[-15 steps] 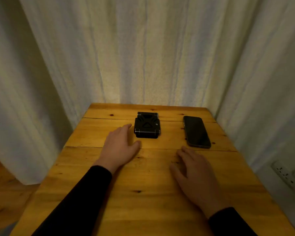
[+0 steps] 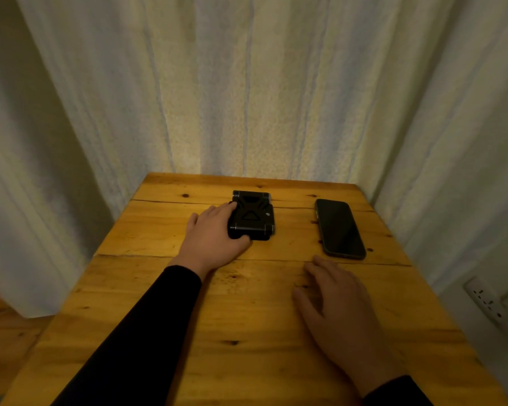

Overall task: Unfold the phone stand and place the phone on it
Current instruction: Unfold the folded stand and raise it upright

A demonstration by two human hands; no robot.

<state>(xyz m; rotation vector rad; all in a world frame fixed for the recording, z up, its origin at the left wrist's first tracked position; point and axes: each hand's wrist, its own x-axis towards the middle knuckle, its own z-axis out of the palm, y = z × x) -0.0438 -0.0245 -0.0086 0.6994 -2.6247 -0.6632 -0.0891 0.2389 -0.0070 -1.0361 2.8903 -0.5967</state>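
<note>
The folded phone stand (image 2: 252, 215) lies flat near the far edge of the tabletop (image 2: 247, 332), with the phone (image 2: 339, 227) face up well to its right, near the far right corner. The left hand (image 2: 214, 236) wraps the stand's left side, fingers along its far-left edge and thumb at its near corner, so it looks to be starting a grasp. The right hand (image 2: 336, 310) rests flat and relaxed, gripping nothing, just short of the phone. Pinning the base with the left hand while the right swings the top plate up would likely keep the stand from sliding.
</note>
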